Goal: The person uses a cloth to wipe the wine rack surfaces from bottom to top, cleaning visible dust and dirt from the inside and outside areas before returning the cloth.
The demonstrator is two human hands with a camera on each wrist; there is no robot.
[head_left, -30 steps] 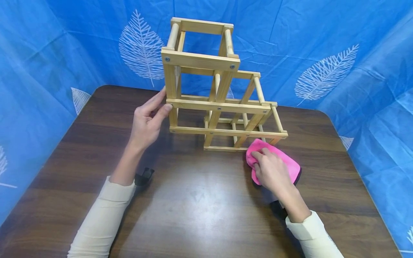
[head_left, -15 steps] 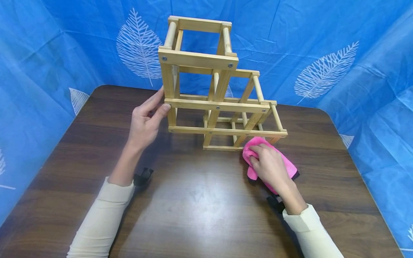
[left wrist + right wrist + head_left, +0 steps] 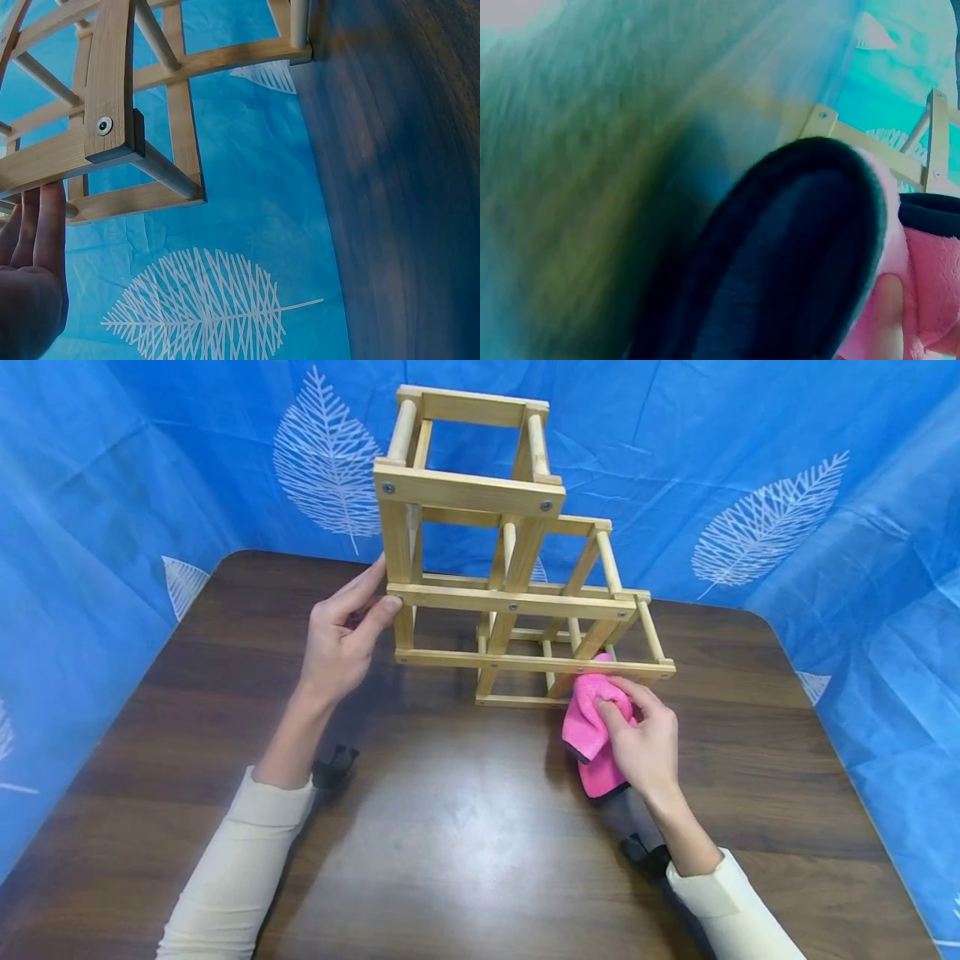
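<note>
A stepped wooden rack (image 3: 510, 604) of pale slats and dowels stands on the table, tall at its left and low at its right. My left hand (image 3: 341, 639) grips its left side, thumb on the front slat; in the left wrist view, fingers (image 3: 46, 225) lie against a wooden bar. My right hand (image 3: 647, 739) pinches a bunched pink cloth (image 3: 588, 727) with dark edging at the rack's lower right. Part of the cloth goes behind the low front slat and shows above it. In the right wrist view the cloth (image 3: 934, 289) hangs close to the camera, with the rack behind.
The dark wood-grain table (image 3: 450, 827) has rounded far corners. Behind it and at both sides hangs a blue curtain (image 3: 645, 435) with white leaf prints. Black wrist straps (image 3: 335, 766) sit below both hands.
My right hand has turned and shifted slightly, bringing the cloth up onto the rack's low right slat, partly behind it. My left hand keeps its grip on the rack's left side.
</note>
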